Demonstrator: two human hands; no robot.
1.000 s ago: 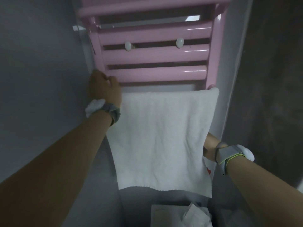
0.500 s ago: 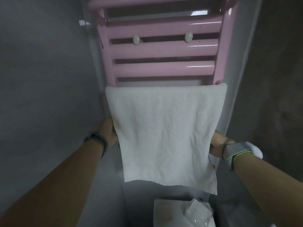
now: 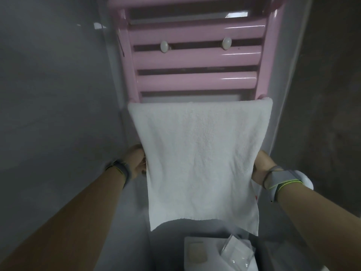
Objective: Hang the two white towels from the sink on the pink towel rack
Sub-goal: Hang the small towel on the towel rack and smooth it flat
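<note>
A white towel (image 3: 201, 153) hangs over the lowest bar of the pink towel rack (image 3: 195, 57) on the wall ahead. My left hand (image 3: 136, 161) grips the towel's left side edge about halfway down. At the right side edge my right hand (image 3: 260, 167) reaches behind the cloth, its fingers hidden by the towel. Only this one towel is in view; the sink is out of frame.
Two white knobs (image 3: 164, 46) sit between the rack's upper bars. Grey walls close in on both sides. Below the towel stands a white box (image 3: 197, 253) with clear plastic packets (image 3: 236, 251) on top.
My left hand dropped from the rack's lower left corner to the towel's left edge. The towel's top left corner, hidden under that hand before, now lies spread over the bar.
</note>
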